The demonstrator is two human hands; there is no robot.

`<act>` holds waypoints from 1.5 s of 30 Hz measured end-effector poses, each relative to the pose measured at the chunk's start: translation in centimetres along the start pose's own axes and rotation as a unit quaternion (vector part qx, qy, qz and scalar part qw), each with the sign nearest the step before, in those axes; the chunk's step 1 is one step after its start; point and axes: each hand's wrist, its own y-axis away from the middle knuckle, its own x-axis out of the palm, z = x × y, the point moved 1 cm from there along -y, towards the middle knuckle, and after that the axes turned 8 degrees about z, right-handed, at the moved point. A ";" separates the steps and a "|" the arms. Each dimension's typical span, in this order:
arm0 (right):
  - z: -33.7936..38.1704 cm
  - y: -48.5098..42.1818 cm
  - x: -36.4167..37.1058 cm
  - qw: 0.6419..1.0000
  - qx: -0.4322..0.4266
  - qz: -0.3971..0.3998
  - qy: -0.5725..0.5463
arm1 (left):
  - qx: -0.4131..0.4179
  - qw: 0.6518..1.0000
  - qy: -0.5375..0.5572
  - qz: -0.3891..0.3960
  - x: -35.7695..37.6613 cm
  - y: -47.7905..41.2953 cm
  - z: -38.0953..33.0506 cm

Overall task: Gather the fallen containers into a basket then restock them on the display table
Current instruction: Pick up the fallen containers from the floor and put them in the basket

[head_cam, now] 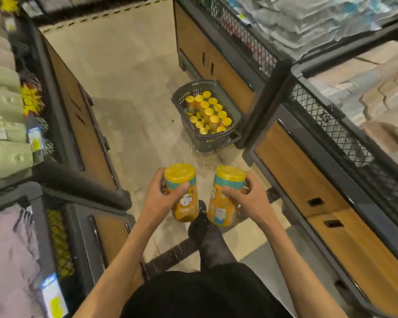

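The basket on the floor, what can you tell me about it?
The basket is dark grey and plastic-looking, with slotted walls and a rounded rim. It stands upright on the pale floor beside a wood-panelled display unit, nearly full of yellow-lidded containers, mostly upright. Whether it touches the unit is unclear.

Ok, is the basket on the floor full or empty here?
Mostly full: the dark shopping basket holds many yellow-lidded containers, mostly upright, packed across nearly its whole bottom.
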 end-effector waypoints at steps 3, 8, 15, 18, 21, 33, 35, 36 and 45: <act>1.7 -6.6 0.4 1.000 -0.002 0.001 -0.009 | -0.003 1.000 -0.001 -0.005 -2.6 -5.7 -1.2; 5.7 -18.0 1.4 1.000 -0.006 0.001 -0.013 | -0.018 0.999 -0.011 -0.024 -6.8 -15.4 -3.4; 10.4 -29.3 2.9 1.000 0.003 0.021 0.017 | -0.014 0.999 -0.034 -0.037 -12.2 -27.4 -5.7; 11.4 -33.3 4.0 1.000 0.024 -0.008 0.003 | -0.008 0.999 -0.049 -0.010 -14.5 -32.3 -5.9; 11.8 -36.8 5.2 0.998 0.040 -0.055 -0.010 | -0.009 0.998 -0.057 0.024 -16.5 -37.6 -5.7; 13.1 -49.7 9.4 0.952 0.101 -0.279 -0.073 | -0.029 0.946 -0.190 0.262 -21.3 -59.9 -6.3; 13.2 -51.5 10.0 0.945 0.121 -0.297 -0.070 | -0.034 0.936 -0.205 0.285 -21.6 -62.6 -6.6; 13.1 -52.2 10.2 0.940 0.127 -0.309 -0.068 | -0.027 0.931 -0.212 0.295 -21.5 -64.0 -6.5; 8.2 -61.1 9.0 0.913 0.198 -0.355 -0.017 | -0.026 0.914 -0.255 0.314 -18.2 -73.5 -1.3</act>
